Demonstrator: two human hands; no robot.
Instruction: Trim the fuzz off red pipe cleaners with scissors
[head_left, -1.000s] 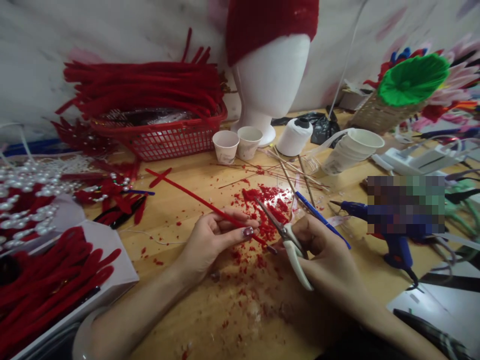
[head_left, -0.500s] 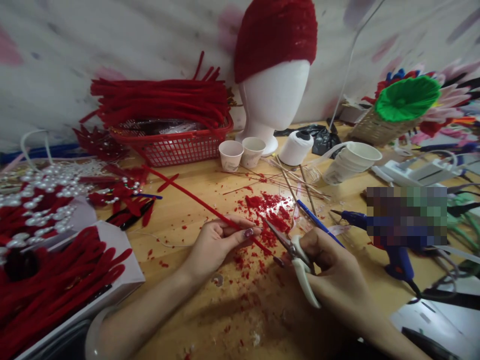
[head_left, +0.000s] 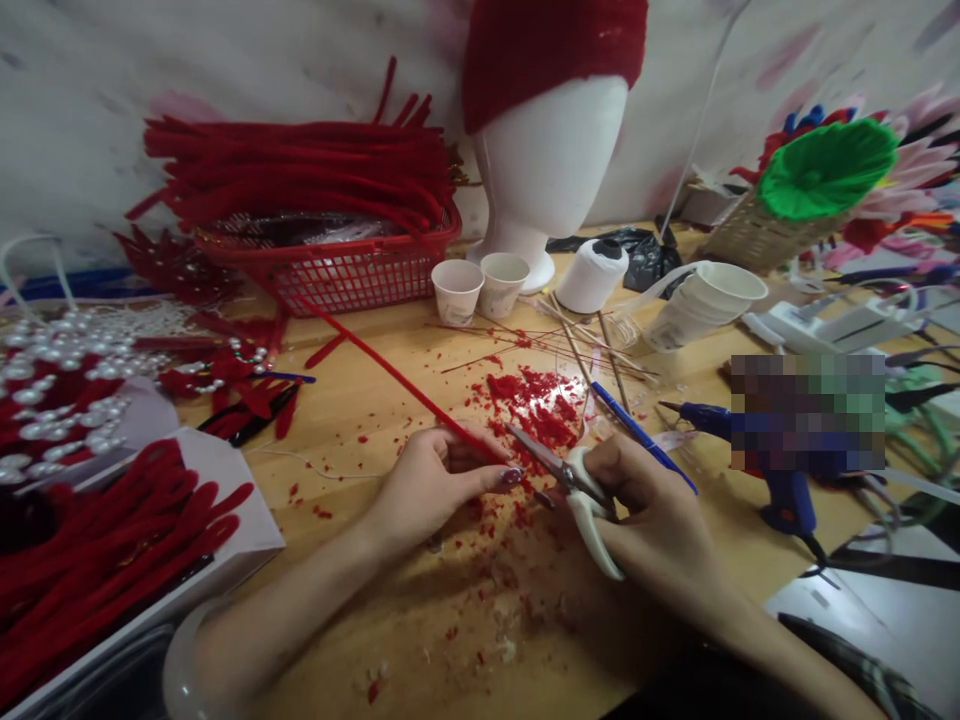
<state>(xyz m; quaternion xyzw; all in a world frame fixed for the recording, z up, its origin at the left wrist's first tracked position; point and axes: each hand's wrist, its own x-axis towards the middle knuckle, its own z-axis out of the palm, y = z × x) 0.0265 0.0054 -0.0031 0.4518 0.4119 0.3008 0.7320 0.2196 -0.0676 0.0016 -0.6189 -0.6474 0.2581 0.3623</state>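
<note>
My left hand pinches a thin red chenille stem between thumb and fingers. From there the stem slants up and left toward the red basket; its near end is hidden at my fingertips. My right hand grips white-handled scissors, fingers in the loops. Their blades point up and left, just beside my left fingertips. Whether the blades touch the stem I cannot tell. Beneath and behind the hands, red fuzz clippings lie scattered on the wooden table.
Behind stand a red basket heaped with chenille stems, a white mannequin head, paper cups and a thread spool. To the right lie a blue pen and a blue glue gun. A box of red loops sits left.
The scissors have come left, closer to my left fingertips. The stem's near end, which stuck out past those fingers, no longer shows there. The whole view has shifted slightly.
</note>
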